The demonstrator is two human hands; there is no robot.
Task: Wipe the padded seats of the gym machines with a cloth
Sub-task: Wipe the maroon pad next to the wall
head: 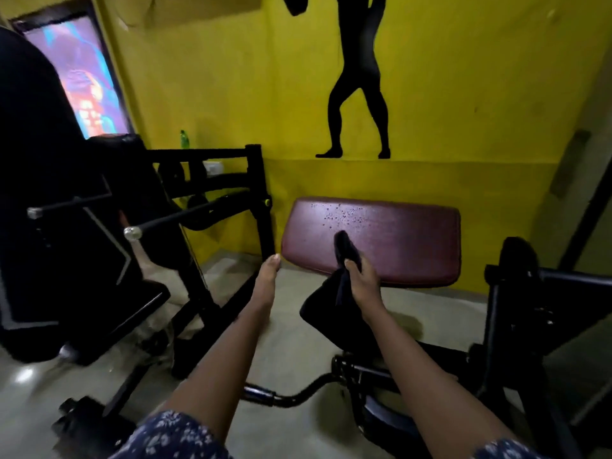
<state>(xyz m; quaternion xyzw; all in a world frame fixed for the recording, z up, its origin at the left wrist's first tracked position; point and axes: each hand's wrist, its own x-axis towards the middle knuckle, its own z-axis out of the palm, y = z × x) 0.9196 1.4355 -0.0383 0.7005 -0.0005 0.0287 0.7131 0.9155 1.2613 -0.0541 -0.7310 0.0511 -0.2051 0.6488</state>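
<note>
At centre frame the right hand gripped a dark cloth against the maroon padded seat, droplets beading its upper area. The left hand, fingers curled, touched the pad's left edge. Wiping looked just begun; next, probably a sweep upward through the droplets.

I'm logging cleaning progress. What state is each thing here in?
maroon pad: droplets on its upper part, not yet wiped dry.
dark cloth: bunched, touching the pad, its tail hanging below.
right hand: closed on the cloth.
left hand: empty, fingertips at the pad's left edge.
green bottle: upright by the yellow wall.
</note>
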